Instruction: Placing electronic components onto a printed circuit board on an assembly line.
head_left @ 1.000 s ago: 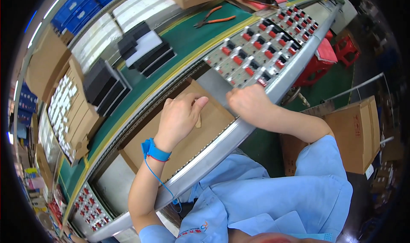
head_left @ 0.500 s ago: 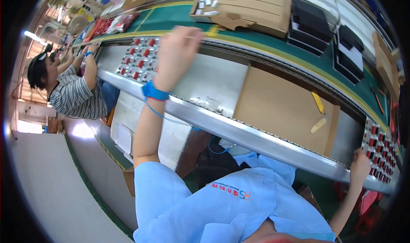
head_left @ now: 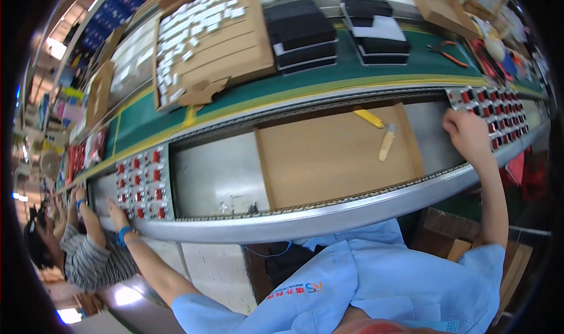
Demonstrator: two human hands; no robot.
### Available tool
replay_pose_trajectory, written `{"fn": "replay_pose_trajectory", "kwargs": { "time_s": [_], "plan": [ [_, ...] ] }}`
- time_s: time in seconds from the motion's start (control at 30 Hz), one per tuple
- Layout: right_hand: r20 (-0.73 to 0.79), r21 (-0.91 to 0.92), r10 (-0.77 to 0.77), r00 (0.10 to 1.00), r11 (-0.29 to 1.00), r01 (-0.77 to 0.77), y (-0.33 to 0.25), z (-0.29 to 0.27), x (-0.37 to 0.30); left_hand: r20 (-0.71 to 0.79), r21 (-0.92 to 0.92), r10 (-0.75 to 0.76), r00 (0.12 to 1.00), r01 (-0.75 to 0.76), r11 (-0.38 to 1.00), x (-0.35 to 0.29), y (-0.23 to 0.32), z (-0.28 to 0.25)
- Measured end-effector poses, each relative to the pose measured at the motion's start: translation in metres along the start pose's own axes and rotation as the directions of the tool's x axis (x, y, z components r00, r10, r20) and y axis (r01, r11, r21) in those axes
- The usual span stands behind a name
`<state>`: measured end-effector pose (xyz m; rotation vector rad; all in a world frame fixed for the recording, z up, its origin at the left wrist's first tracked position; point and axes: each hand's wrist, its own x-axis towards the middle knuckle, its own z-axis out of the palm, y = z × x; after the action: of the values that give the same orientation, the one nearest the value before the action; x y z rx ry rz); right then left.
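Observation:
A panel of circuit boards with red parts (head_left: 138, 184) lies at the left of the metal conveyor. My left hand (head_left: 119, 218), with a blue wristband, is at its near left edge, one finger stretched along that edge; the other fingers are partly hidden. On the right lies a similar panel with red and dark parts (head_left: 496, 114). My right hand (head_left: 470, 134) has its fingers curled at that panel's left edge, closed on it. Between the panels, a shallow cardboard tray (head_left: 329, 158) holds a yellow-handled tool (head_left: 370, 118) and a pale yellow piece (head_left: 386, 146).
Conveyor rails (head_left: 305, 219) run in front of me. Small clear bits (head_left: 238, 205) lie on the metal bed. Beyond are a carton of white pieces (head_left: 229, 52), black stacks (head_left: 302, 37) and orange-handled pliers (head_left: 447, 52). A co-worker in a striped shirt (head_left: 97, 260) is at the left.
My left hand has come down from above the conveyor to the left panel's near left edge. My right hand stays at the right panel's edge. The view has turned rightward.

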<state>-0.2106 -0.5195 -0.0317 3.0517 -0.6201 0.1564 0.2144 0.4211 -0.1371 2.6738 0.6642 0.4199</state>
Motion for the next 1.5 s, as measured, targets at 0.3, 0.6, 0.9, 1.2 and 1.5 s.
{"fn": "replay_pose_trajectory", "kwargs": {
  "time_s": [0.3, 0.6, 0.9, 1.2, 1.5],
  "plan": [
    [-0.4, 0.15, -0.201, 0.894, 0.948, 0.281, -0.022, 0.007, 0.12, 0.141, -0.159, 0.0, 0.99, 0.023, 0.987, -0.082, 0.073, -0.001],
    [-0.567, 0.163, -0.191, 0.801, 0.927, 0.337, -0.039, 0.008, 0.27, 0.19, -0.226, 0.464, 0.865, -0.421, 0.878, -0.22, 0.164, -0.018],
    [-0.038, 0.219, -0.21, 0.977, 0.952, 0.213, -0.033, 0.034, 0.342, 0.436, -0.195, 0.579, 0.689, -0.556, 0.808, -0.338, 0.274, -0.041],
    [-0.107, 0.315, -0.299, 0.948, 0.895, 0.317, -0.039, 0.019, 0.28, 0.511, -0.265, 0.694, 0.507, -0.675, 0.688, -0.389, 0.321, -0.047],
    [-0.57, 0.164, -0.412, 0.711, 0.791, 0.59, -0.042, 0.003, 0.235, 0.435, -0.207, 0.754, 0.493, -0.76, 0.616, -0.4, 0.338, -0.052]
  ]
}}
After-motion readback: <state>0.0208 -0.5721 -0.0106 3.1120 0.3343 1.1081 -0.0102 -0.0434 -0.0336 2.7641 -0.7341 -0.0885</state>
